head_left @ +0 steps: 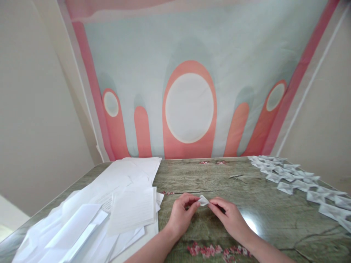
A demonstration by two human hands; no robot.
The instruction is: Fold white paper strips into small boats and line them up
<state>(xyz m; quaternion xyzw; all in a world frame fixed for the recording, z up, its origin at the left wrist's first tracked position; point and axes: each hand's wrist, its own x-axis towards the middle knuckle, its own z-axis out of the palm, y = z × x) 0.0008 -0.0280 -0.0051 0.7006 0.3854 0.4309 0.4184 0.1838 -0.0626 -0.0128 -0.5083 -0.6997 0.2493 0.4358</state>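
A small folded piece of white paper (203,201) is held between my two hands above the middle of the table. My left hand (183,209) pinches its left side between thumb and fingers. On the opposite side, my right hand (225,212) grips the right corner with thumb and forefinger. The paper looks folded to a compact, pointed shape; its finer creases are too small to make out.
Loose white sheets (131,171) and a stack of lined paper (134,208) cover the left of the wood-patterned table (192,179). Rows of folded paper pieces (298,179) lie along the right side. A printed backdrop (148,54) hangs behind the table.
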